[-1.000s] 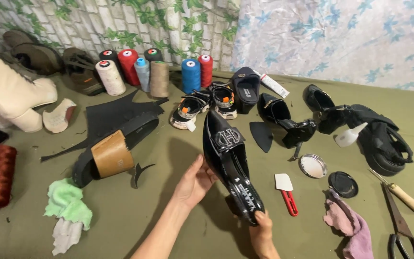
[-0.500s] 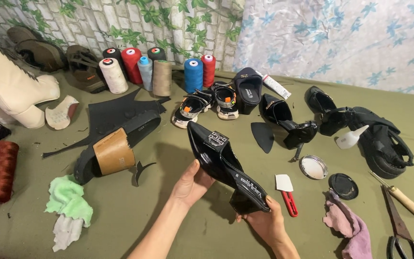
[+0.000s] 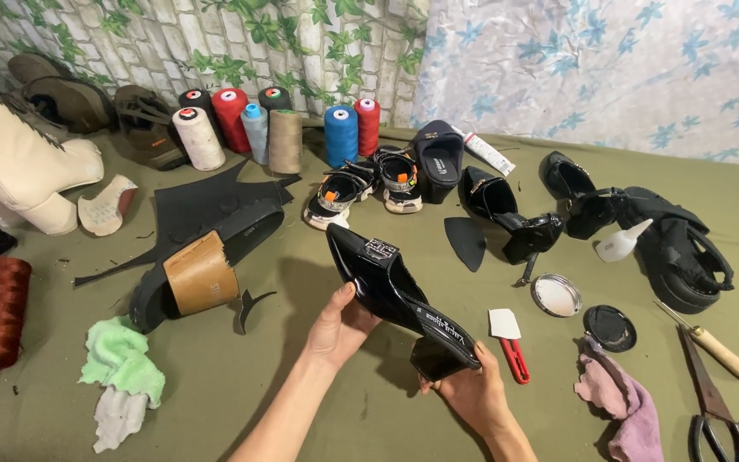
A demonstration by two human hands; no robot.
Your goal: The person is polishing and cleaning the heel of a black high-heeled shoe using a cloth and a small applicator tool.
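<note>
Black heeled mule (image 3: 391,287) now flatter, lower than before.

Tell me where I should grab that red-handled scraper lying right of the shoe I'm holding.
Probably by the red handle, coming from above. The scraper lies flat on the green table, white blade pointing away from you, handle toward you, just beside your right hand, with bare cloth on both sides of it for fingers.

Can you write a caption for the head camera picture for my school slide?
Two hands, left hand and right hand, hold a shiny black heeled shoe above a green table.
</note>
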